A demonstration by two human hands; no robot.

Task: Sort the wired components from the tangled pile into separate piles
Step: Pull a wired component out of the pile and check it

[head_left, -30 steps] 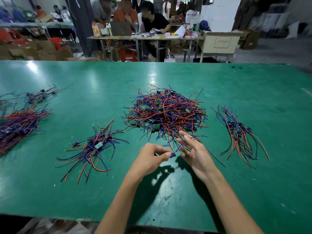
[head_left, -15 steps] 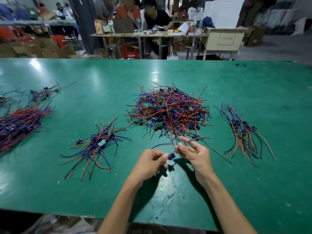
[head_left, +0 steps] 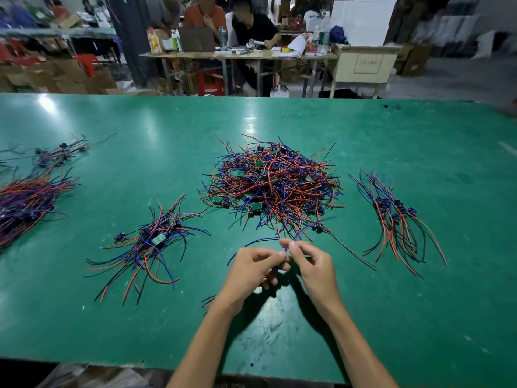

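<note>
The tangled pile (head_left: 272, 186) of red, blue and black wires with small green boards lies mid-table. A sorted pile (head_left: 148, 242) lies to its left and another sorted pile (head_left: 397, 219) to its right. In front of the tangle, my left hand (head_left: 251, 271) and my right hand (head_left: 314, 264) meet fingertip to fingertip. Both pinch one wired component (head_left: 317, 227) by its thin blue wire. That wire runs up from my fingers to a small dark part near the tangle's front edge, and a black wire trails off to the right.
Two more wire bundles (head_left: 25, 203) lie at the far left of the green table (head_left: 391, 317). A few loose wire ends (head_left: 208, 301) show beside my left forearm. Beyond the table's far edge, people sit at a cluttered desk (head_left: 237, 56).
Both hands have drawn together and pulled the blue-wired component toward me, out of the tangle's front edge. My right hand's fingers, straighter a second ago, now curl round the wire.
</note>
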